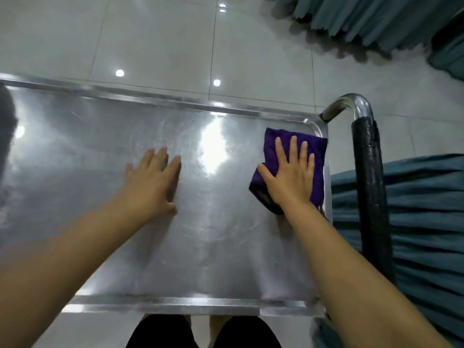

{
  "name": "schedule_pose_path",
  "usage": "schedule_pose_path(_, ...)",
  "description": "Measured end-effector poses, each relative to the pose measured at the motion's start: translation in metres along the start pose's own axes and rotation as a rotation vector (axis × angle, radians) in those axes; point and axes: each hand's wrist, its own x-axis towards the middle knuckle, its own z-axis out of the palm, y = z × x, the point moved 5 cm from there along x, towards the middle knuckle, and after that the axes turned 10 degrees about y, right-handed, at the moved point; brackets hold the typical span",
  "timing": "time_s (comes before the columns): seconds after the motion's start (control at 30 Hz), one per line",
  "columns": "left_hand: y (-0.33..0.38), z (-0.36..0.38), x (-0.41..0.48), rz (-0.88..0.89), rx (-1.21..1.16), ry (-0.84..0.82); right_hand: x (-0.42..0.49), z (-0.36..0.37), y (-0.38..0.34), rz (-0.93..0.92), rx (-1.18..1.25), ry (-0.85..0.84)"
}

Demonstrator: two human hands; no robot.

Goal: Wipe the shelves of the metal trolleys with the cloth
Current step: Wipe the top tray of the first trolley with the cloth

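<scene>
In the head view my right grip lies flat on the purple cloth, fingers straight and spread, pressing it onto the metal shelf near the far right corner. The cloth's edge reaches the raised right rim. My left grip, slightly blurred, rests flat on bare metal near the shelf's middle, fingers straight and close together, holding nothing. The trolley's black padded handle stands just right of the shelf, with teal fabric beyond it and pale floor tiles past the far rim
</scene>
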Motion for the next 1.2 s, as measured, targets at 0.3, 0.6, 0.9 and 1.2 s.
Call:
schedule_pose_path(0.3,-0.026,0.007,0.028,0.030,0.029,-0.096,0.091,-0.004,-0.044,0.436,0.085,0.044)
schedule_pose_path(0.6,-0.026,0.006,0.029,0.055,0.015,-0.129,0.128,-0.019,-0.058,-0.132,0.022,0.153)
schedule_pose_path(0.9,-0.025,0.008,0.032,-0.008,-0.043,-0.127,0.141,-0.023,-0.007,-0.053,-0.007,0.180)
schedule_pose_path(1.2,-0.039,-0.003,0.028,0.075,-0.087,-0.092,0.138,-0.015,-0.140,-0.249,0.027,0.131)
